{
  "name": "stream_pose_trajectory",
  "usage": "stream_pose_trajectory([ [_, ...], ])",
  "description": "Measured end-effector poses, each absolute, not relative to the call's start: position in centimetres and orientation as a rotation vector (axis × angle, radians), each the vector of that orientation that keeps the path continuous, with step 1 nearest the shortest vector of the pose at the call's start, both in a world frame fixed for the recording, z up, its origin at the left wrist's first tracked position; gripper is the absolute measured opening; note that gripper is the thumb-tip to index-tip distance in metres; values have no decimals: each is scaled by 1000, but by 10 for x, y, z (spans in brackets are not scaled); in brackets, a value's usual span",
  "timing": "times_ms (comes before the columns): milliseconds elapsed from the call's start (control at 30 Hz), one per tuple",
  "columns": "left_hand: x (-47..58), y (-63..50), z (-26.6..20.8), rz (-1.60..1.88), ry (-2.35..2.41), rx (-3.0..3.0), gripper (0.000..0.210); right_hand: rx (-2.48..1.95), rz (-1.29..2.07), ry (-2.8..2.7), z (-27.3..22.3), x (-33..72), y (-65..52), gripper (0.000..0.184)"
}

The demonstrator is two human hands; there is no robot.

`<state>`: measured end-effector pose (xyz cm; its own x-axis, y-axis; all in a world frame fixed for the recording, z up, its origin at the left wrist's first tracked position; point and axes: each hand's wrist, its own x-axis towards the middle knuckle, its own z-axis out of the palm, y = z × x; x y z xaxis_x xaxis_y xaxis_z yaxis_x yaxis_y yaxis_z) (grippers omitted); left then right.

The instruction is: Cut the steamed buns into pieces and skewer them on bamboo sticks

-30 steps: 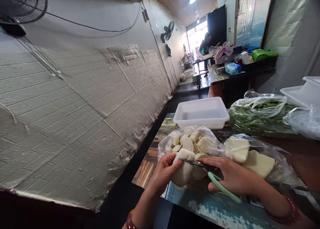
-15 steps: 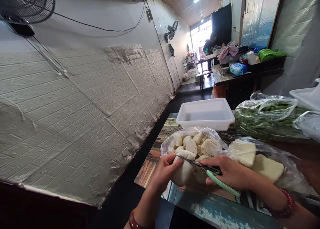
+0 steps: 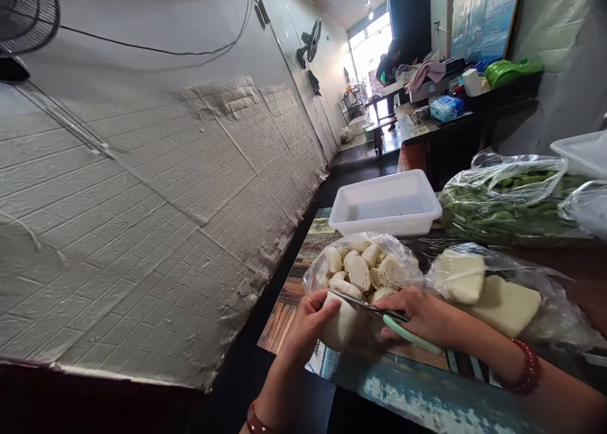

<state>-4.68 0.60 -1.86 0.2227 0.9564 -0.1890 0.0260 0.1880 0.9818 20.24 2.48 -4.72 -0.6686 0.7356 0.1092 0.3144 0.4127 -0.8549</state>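
My left hand (image 3: 310,317) grips a smooth white spongy slab (image 3: 340,325) of a kind I cannot make out, thumb across its upper edge. In my right hand (image 3: 417,317) is a pair of scissors (image 3: 408,336) with mint-green handles. Their blades lie along the slab's top edge, the tips near my left thumb. Just behind them, a clear plastic bag (image 3: 412,264) holds several cut white pieces (image 3: 358,272), some with a porous face. Right of my right hand, larger pale slabs (image 3: 507,304) lie in another clear bag.
A white plastic tub (image 3: 384,222) stands behind the cut pieces. To its right is a bag of green vegetables (image 3: 512,200). The patterned table (image 3: 279,320) ends close to the brick-textured wall (image 3: 180,231). Farther back, a person (image 3: 391,64) stands near a cluttered table (image 3: 412,127).
The scissor blades have closed further across the slab's top, and a white strip now lies behind them by the cut pieces. The camera view has shifted slightly.
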Motion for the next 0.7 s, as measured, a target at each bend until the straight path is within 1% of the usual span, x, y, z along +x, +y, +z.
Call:
stream_pose_trajectory([
  [167, -58, 2, -25, 1044, 1143, 1083, 44, -942, 1191, -2109, -49, 202, 23, 18],
  [233, -63, -1, -28, 1142, 1139, 980, 47, -947, 1274, -2005, -48, 204, 21, 22],
  [300, -66, -5, -30, 1207, 1106, 860, 49, -963, 1409, -1873, -46, 207, 18, 31],
  [367, -68, -9, -31, 1222, 1057, 753, 54, -996, 1529, -1745, -43, 211, 16, 44],
  [433, -67, -13, -31, 1235, 1014, 692, 57, -1016, 1574, -1684, -38, 213, 13, 55],
  [500, -65, -16, -30, 1265, 989, 697, 55, -1000, 1519, -1730, -33, 215, 11, 58],
  [567, -61, -18, -28, 1284, 989, 744, 49, -983, 1388, -1829, -29, 217, 9, 58],
  [633, -57, -18, -26, 1262, 1004, 797, 45, -989, 1268, -1909, -25, 218, 7, 60],
  [700, -52, -18, -24, 1231, 1005, 848, 45, -1009, 1224, -1964, -22, 221, 6, 65],
])
